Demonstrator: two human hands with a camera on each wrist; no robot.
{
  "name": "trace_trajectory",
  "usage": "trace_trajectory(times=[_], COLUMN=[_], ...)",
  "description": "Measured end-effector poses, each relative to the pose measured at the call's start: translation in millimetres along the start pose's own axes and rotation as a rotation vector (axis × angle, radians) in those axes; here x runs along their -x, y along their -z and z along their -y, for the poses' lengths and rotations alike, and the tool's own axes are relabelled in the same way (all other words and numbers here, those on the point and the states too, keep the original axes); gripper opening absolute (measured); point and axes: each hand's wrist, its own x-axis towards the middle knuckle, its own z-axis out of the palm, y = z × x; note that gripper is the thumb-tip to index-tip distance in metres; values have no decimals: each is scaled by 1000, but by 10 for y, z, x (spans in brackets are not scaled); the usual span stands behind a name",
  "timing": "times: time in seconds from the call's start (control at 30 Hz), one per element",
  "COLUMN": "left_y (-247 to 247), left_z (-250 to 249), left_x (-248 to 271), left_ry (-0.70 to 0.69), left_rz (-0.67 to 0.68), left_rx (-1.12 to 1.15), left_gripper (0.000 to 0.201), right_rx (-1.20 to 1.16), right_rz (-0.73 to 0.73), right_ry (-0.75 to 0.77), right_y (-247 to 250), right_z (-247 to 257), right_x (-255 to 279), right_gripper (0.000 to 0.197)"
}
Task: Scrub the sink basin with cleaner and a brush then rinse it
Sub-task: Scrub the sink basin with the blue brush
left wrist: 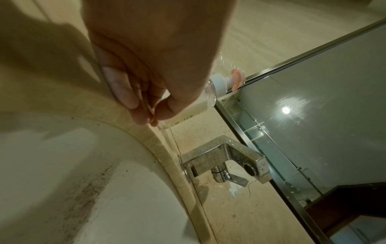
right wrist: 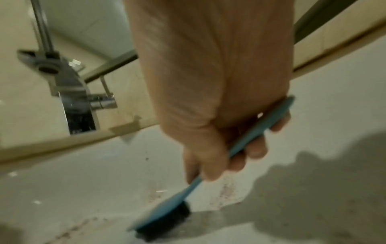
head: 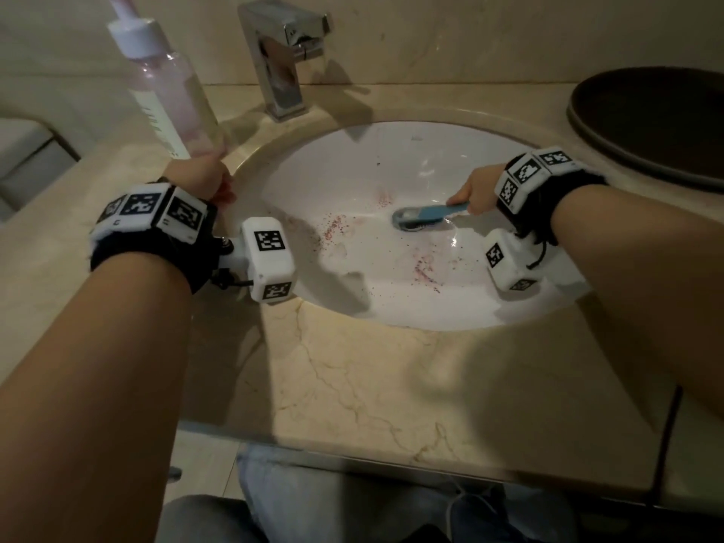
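Both grips hold tight: left grip [head: 203, 178] the cleaner bottle [head: 168, 92], right grip [head: 476, 194] the brush [head: 423, 214]. Specks [head: 333, 229] dot the sink basin [head: 391, 299]; scrubbing and rinsing are left.

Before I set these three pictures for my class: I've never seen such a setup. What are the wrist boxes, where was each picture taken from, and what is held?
No machine: a person's bare hands. The patterned white boxes sit on wrist straps that carry cameras. The wide picture is from a head camera looking down; the other two look along each hand. The left hand holds a clear pump bottle of pinkish liquid beside the basin. The right hand has its grip on a blue brush, bristles down in the basin, which shows reddish specks. A tap stands behind; a dark dish sits on the counter at right.
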Motion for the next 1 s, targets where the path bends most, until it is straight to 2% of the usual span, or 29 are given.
trace_trajectory(times=[0.07, 0.13, 0.23, 0.3, 0.37, 0.47, 0.57, 0.67, 0.73, 0.9, 1.0], left_y=[-7, 14, 21, 29, 33, 19, 30, 38, 37, 25, 15], left_z=[23, 41, 54, 63, 53, 52, 75, 100, 114, 114, 102], left_x=[-42, -50, -106, -105, -84, -66, -73, -90, -107, -124, -136], left_ry=[-19, -23, -37, -37, -36, -32, -35, -45, -48, -37, -41], left_rz=[-20, -24, -32, -30, -29, -12, -63, -97, -101, -112, -116], left_rx=[-16, -19, -11, -26, -33, -25, 34, 98, 116, 128, 126], left_gripper=[43, 42, 42, 42, 42, 44, 42, 40, 39, 36, 37], right_rx=[44, 102, 46, 22, -52, -171, -168, -116, -96, 14, -96], right_rz=[42, 194, 448, 514, 464, 209, -14, -128, -112, 88, 122], right_ry=[24, 74, 88, 129, 159, 130, 59, 26, 35, 167, 182], right_y=[-49, -48, -96, -149, -170, -178, -195, -203, -227, -269, -254], right_z=[-33, -44, -86, -85, -61, 7, 133, 279, 367, 601, 667], right_x=[31, 120, 162, 169, 152, 63, -59, -139, -191, -195, -205], right_gripper=[42, 49, 57, 54, 53, 48, 45, 42, 38, 43, 46])
